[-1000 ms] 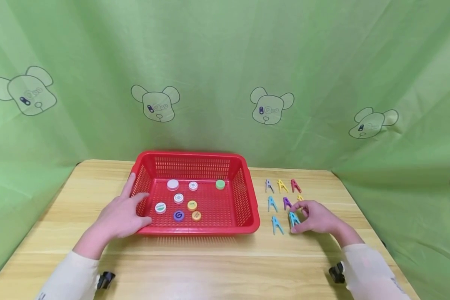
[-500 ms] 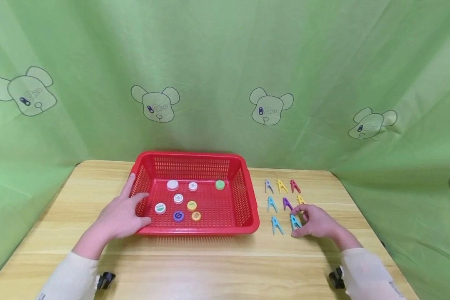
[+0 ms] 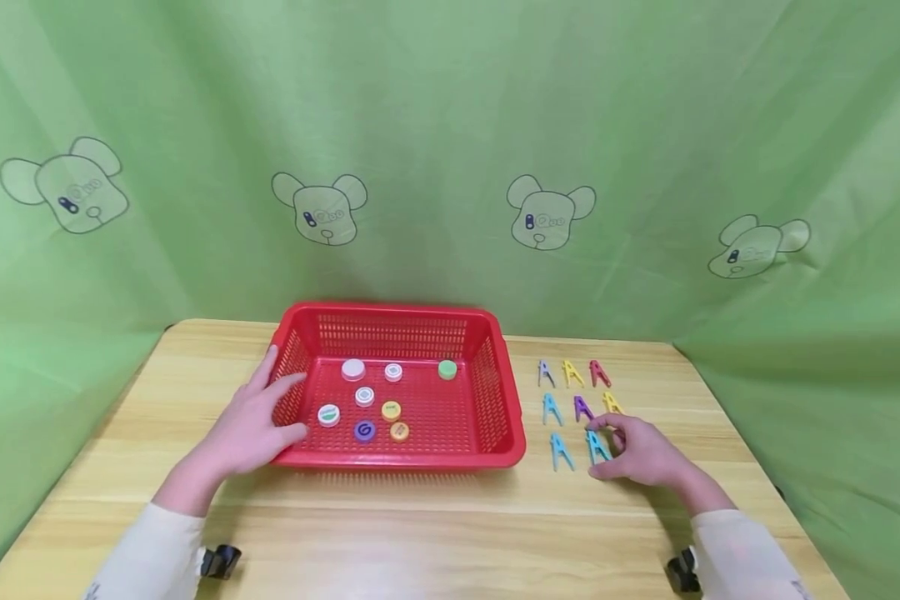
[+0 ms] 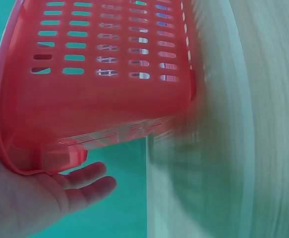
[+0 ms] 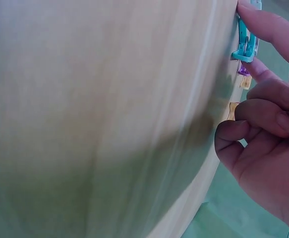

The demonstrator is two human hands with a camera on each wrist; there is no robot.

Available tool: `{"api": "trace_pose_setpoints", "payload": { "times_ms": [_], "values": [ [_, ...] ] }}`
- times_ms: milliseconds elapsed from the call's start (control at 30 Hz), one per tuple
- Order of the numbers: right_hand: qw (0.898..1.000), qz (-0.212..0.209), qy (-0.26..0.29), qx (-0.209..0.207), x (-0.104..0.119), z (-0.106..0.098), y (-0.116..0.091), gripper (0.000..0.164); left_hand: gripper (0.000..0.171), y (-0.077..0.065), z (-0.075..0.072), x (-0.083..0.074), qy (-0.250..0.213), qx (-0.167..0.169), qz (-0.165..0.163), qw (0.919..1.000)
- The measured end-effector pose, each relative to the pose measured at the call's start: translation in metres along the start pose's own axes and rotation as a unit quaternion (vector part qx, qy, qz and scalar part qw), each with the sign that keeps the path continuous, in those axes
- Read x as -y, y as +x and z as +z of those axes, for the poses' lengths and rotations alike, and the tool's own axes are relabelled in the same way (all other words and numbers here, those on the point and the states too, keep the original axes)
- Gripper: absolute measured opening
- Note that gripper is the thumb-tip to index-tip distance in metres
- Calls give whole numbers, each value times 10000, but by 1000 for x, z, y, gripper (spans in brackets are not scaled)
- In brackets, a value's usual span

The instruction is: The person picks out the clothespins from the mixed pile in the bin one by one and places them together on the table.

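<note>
My left hand [image 3: 249, 429] rests on the left end of a red plastic basket [image 3: 390, 460], thumb and one finger reaching over the rim, another finger lying along its outside. In the left wrist view, two straight fingers [image 4: 92, 193] show beyond the basket's corner. Inside the basket lie several bottle caps, among them a white cap [image 3: 353, 370], a green cap [image 3: 447, 369] and a purple cap [image 3: 364, 431]. My right hand [image 3: 641, 450] pinches a light-blue clothespin [image 3: 597, 448] lengthwise between thumb and forefinger, low at the tabletop. In the right wrist view, its other fingers [image 5: 263, 116] are curled in.
More clothespins lie in rows right of the basket: lilac [image 3: 545, 373], yellow [image 3: 572, 373] and red [image 3: 598, 373] at the back, then blue [image 3: 552, 409], purple [image 3: 582, 408] and yellow [image 3: 612, 404]. Another blue clothespin [image 3: 561, 452] lies in front. A green curtain [image 3: 435, 100] surrounds the wooden table [image 3: 420, 533].
My right hand has shifted the light-blue clothespin slightly towards me, in line with the front row. My left hand stays at the basket. The whole head view has slid a little sideways.
</note>
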State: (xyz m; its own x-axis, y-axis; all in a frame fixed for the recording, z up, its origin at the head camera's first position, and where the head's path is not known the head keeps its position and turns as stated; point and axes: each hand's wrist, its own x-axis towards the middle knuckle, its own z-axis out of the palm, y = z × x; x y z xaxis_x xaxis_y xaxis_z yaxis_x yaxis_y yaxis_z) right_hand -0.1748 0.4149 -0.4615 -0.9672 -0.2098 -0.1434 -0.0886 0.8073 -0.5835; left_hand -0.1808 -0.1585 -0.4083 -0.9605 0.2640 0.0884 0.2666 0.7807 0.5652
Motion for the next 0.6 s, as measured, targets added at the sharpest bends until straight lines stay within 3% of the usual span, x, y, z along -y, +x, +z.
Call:
{"api": "trace_pose_setpoints", "payload": {
  "times_ms": [333,467,600],
  "values": [
    [9999,-76,17,-88,12,-3,-1,83,83,-7,-12,3,-395,-326,-67,9987],
    [9987,-294,-64,-403,25,-9,3,88,90,-5,-26,0,-87,-616,-19,9981],
    [9922,-620,-122,-1078,47,-19,13,72,98,3,-40,-6,398,-1051,77,9936]
  ]
}}
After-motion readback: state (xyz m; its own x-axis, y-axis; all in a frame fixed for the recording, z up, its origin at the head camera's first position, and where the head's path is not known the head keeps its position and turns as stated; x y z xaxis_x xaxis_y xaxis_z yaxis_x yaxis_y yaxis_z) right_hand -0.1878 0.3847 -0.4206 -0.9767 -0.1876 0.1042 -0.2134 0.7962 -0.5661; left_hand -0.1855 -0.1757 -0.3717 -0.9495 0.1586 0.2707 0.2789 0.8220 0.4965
